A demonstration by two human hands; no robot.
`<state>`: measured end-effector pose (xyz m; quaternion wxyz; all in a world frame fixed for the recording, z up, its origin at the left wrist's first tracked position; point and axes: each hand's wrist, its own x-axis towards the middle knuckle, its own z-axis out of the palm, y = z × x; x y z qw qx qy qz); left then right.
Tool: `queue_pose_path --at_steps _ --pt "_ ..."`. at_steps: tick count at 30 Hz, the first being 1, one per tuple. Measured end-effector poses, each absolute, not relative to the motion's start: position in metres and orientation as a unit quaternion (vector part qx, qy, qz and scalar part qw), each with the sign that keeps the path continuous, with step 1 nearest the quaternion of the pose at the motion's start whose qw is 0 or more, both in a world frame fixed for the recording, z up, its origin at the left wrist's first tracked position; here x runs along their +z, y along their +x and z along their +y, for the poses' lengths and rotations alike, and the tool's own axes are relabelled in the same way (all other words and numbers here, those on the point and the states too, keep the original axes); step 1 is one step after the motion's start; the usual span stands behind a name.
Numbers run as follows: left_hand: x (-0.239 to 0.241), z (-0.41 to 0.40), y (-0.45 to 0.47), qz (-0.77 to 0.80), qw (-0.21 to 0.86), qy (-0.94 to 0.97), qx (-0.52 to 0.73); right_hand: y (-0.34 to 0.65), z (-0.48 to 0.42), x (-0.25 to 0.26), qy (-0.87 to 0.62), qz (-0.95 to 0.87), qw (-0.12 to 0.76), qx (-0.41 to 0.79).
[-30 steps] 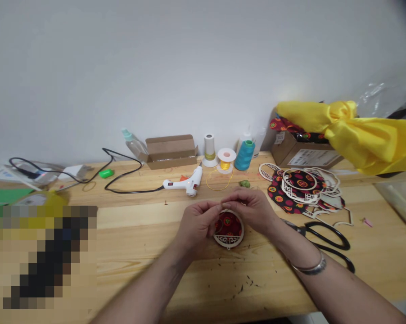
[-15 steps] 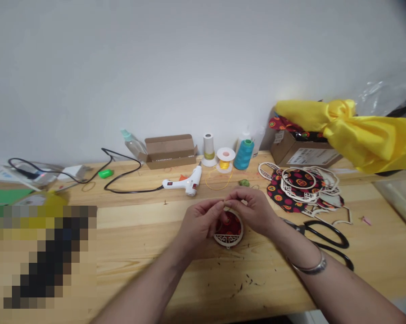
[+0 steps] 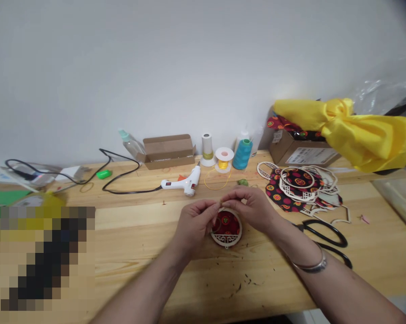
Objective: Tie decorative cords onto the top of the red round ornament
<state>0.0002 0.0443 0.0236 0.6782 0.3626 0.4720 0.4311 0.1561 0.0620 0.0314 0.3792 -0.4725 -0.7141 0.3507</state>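
A round ornament (image 3: 227, 228) with a pale wooden openwork rim and dark red patterned fabric lies on the wooden table, a small loop at its near edge. At its far edge, the fingertips of my left hand (image 3: 196, 223) are pinched together on a thin yellowish-green cord (image 3: 216, 226), which curls over the ornament's left side. My right hand (image 3: 252, 207) pinches at the same spot, its fingertips meeting those of the left. The cord between the fingers is mostly hidden. Large black-handled scissors (image 3: 326, 234) lie partly under my right forearm.
A white glue gun (image 3: 182, 183) with a black cable lies ahead. Behind stand a yellow cord spool (image 3: 223, 159), a blue thread cone (image 3: 242, 154) and an open cardboard box (image 3: 169, 152). Wooden frames and patterned fabric (image 3: 300, 189) pile up at right, before a box with yellow cloth (image 3: 345, 126).
The view has shifted slightly. My left fingers have drawn back a little from over the ornament, so more of its fabric shows. Both hands still pinch at its far edge.
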Motion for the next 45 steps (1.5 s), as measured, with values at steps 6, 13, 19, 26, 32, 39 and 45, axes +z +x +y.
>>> queue_pose_path --at_steps 6,13,19,26,32,39,45 --pt "0.025 0.045 0.002 0.487 0.666 0.358 0.437 0.163 0.064 0.033 -0.448 -0.773 0.358 0.273" --pt "0.029 0.043 0.002 0.475 0.678 0.423 0.369 0.164 0.064 0.031 -0.388 -0.832 0.319 0.234" --pt "0.030 0.043 0.001 0.446 0.680 0.429 0.393 0.161 0.066 0.029 -0.449 -0.746 0.353 0.342" --pt "0.025 0.045 -0.001 0.466 0.662 0.390 0.439 0.154 0.065 0.028 -0.500 -0.647 0.387 0.426" --pt "0.023 0.045 0.000 0.464 0.671 0.368 0.447 0.153 0.064 0.029 -0.508 -0.645 0.388 0.419" --pt "0.025 0.044 -0.001 0.464 0.669 0.395 0.427 0.153 0.064 0.028 -0.494 -0.649 0.411 0.408" --pt "0.020 0.045 -0.001 0.480 0.664 0.364 0.444 0.153 0.063 0.030 -0.475 -0.648 0.426 0.416"
